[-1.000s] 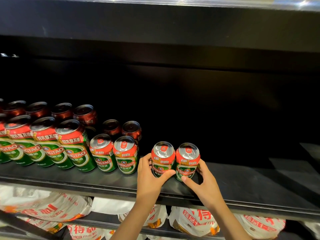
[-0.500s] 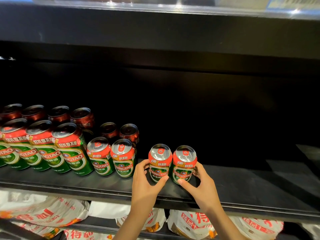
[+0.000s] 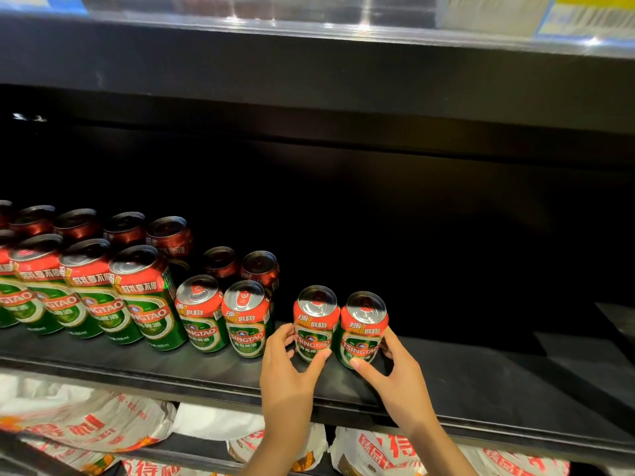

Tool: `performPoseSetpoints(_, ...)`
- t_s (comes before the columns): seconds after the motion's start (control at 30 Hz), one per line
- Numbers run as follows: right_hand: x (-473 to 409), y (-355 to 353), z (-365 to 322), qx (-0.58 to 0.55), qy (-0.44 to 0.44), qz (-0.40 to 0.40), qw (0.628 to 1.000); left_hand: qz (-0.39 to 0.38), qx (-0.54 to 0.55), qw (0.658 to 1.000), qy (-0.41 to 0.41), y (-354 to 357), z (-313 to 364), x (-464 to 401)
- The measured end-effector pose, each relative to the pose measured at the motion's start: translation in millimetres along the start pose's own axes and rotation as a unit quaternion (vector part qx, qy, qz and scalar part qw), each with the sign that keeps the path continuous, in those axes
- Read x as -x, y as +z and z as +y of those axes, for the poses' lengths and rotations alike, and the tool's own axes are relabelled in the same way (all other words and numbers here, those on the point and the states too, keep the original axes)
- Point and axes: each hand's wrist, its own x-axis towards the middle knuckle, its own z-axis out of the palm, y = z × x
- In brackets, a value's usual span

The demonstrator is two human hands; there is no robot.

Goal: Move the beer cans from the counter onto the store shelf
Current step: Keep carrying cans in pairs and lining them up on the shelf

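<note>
- Green-and-red aluminium: two short beer cans (image 3: 338, 326) stand upright, touching, near the shelf (image 3: 481, 383) front edge, just right of the stocked row (image 3: 137, 297).
- Left hand (image 3: 287, 376) wraps thumb and fingers around the left can; right hand (image 3: 395, 372) likewise clasps the right one.
- I judge this pair placed but not yet released; shelf space to the right is bare.
- Counter not in view, so remaining stock unknown.
- Bagged goods (image 3: 378, 451) below.
</note>
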Motion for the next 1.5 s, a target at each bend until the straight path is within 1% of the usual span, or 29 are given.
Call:
performPoseSetpoints(0.17,-7,6,-3,0.015,-0.009,0.003,1.0,0.049,-0.031,0.998,0.024,6,4,0)
performPoseSetpoints(0.23,-11,6,-5,0.02,-0.008,-0.001,1.0,0.058,-0.041,0.997,0.016,7,6,-2)
performPoseSetpoints(0.5,-22,12,-6,0.021,-0.009,0.002,1.0,0.079,-0.062,0.994,-0.04,18,11,-12)
performPoseSetpoints(0.8,-37,18,-1,0.042,0.013,0.002,0.999,0.103,-0.076,0.99,-0.052,27,10,-19)
performPoseSetpoints(1.0,-47,20,1,0.033,-0.012,-0.007,0.999,0.122,-0.071,0.987,-0.074,38,12,-23)
performPoseSetpoints(1.1,-51,19,-1,0.036,-0.026,-0.009,0.999,0.126,-0.077,0.986,-0.077,40,12,-26)
performPoseSetpoints(1.3,-57,19,-1,0.057,-0.014,-0.008,0.998,0.132,-0.091,0.985,-0.069,45,8,-29)
performPoseSetpoints(1.5,-64,25,4,0.048,-0.018,0.0,0.999,0.145,-0.093,0.983,-0.064,50,7,-31)
